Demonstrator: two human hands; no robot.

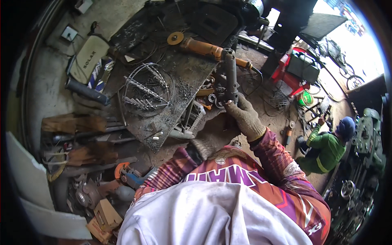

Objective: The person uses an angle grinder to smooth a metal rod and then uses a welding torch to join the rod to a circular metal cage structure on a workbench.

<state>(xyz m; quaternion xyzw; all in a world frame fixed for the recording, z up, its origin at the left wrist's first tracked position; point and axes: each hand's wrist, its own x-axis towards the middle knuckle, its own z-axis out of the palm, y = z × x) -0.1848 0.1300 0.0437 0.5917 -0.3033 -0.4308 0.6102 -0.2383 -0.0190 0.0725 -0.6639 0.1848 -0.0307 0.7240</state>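
Observation:
My right hand (247, 119), in a tan knitted work glove, is closed around the lower end of a dark metal tube assembly (230, 77). The assembly points up and away from me, with round holes in its side and a second, thicker cylindrical part beside the tube. My left hand (212, 136), also gloved, is in deep shadow just left of the right one, near the lower end of the assembly. Its fingers blend into the dark, so I cannot make out their grip. Beyond the assembly, an orange angle grinder (204, 47) with a yellowish disc lies on the workbench (183, 77).
A wire ring with metal bars (149, 90) and scattered dark filings lie on the bench. Tools and a small cardboard box (107, 215) crowd the lower left. At right, a person in green (328, 149) crouches near loose parts, a red chair (286, 75) and a heavy machine (369, 143).

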